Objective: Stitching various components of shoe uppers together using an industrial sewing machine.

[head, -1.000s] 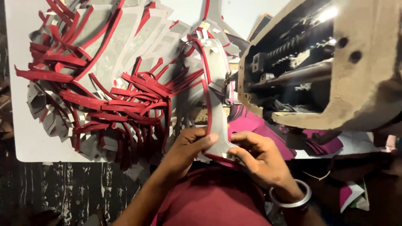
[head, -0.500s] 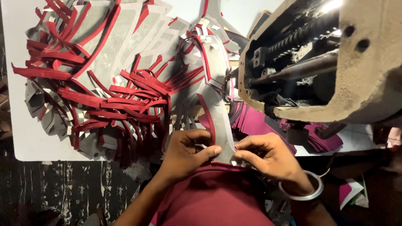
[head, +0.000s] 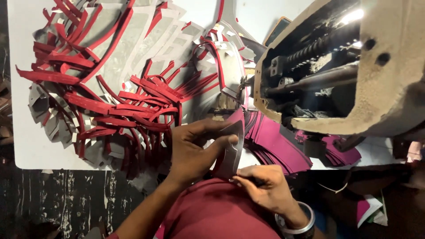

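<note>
Item: grey red-edged cut piece (head: 232, 152), now raised off my lap toward the sewing machine (head: 336, 71), my left hand (head: 195, 150) pinched on its upper edge, my right hand (head: 261, 183) pinched on its lower end, beside the fanned pile of trimmed pieces (head: 119, 84) on the white tabletop (head: 26, 146).

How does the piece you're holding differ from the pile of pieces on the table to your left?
The held piece is single, lifted off the table, pinched by the left hand and right hand; the pile is many pieces, heaped and fanned out on the white table. The held piece stands nearly upright; the pile's pieces lie overlapping at all angles. Both look grey with red edging.
</note>
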